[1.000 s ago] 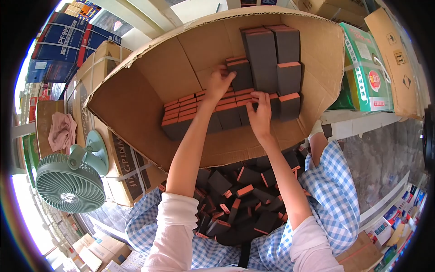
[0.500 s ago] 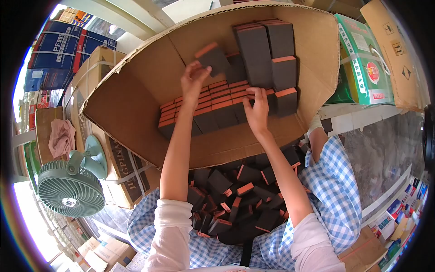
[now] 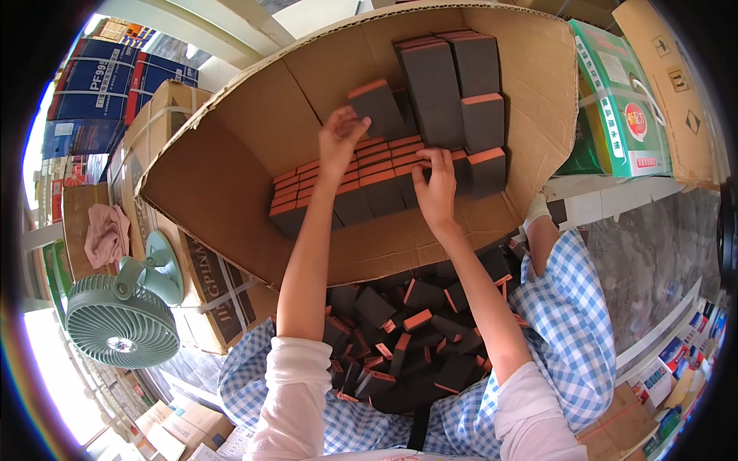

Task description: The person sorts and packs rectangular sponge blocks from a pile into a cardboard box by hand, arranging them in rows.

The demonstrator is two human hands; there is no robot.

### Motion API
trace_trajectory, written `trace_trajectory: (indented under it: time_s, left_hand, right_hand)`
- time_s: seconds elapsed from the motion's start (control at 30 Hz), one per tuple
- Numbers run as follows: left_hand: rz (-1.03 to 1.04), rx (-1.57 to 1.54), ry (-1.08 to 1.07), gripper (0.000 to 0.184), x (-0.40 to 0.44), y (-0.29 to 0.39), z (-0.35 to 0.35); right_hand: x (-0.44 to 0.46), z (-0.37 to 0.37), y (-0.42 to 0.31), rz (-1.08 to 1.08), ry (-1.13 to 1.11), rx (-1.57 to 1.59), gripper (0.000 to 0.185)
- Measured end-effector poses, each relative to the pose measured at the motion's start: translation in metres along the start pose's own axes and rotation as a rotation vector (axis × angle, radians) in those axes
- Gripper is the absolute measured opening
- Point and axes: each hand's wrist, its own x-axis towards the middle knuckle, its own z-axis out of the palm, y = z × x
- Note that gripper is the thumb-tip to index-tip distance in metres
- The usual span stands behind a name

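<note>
My left hand [image 3: 339, 146] is inside a large open cardboard carton [image 3: 231, 165], thumb and fingers closed on the lower left edge of a small black box with an orange end [image 3: 377, 106]. That box leans beside a taller black stack [image 3: 432, 96]. Below it lie tight rows of similar boxes [image 3: 361, 180], orange ends up. My right hand [image 3: 437, 184] rests on the right part of these rows, fingers apart and touching the orange ends, holding nothing. A loose pile of the same black boxes [image 3: 407, 330] lies in front of me, between my legs, partly hidden by my forearms.
A green fan [image 3: 121, 319] stands at the left beside a strapped brown carton [image 3: 219, 296]. Blue cartons [image 3: 92, 84] are stacked behind it. A green and white box [image 3: 619, 100] is at the right of the open carton. A pink cloth [image 3: 108, 234] hangs at left.
My left hand has moved right with the black box, bringing it close to the taller stack. My right hand stays on the rows.
</note>
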Motion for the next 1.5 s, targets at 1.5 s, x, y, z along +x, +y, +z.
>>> trace_trajectory:
  time_s: [1.5]
  left_hand:
    - [0.197, 0.348, -0.153, 0.045, -0.309, 0.083, -0.081]
  right_hand:
    - [-0.194, -0.065, -0.071, -0.040, -0.416, -0.168, 0.039]
